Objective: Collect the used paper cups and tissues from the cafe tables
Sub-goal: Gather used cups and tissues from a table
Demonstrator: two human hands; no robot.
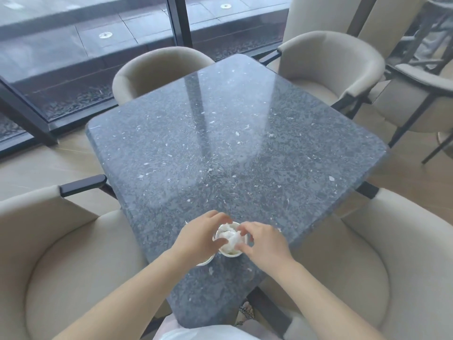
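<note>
White crumpled tissue fills an upright paper cup at the near corner of the table, its mouth facing up. The left hand curls round the cup's left wall. The right hand pinches the tissue from the right, so the next move is probably straight down. A second cup rim peeks out beneath the left hand. No lettering is readable.

The left forearm and right forearm are bare; a white garment and patterned sandal show at bottom centre.
</note>
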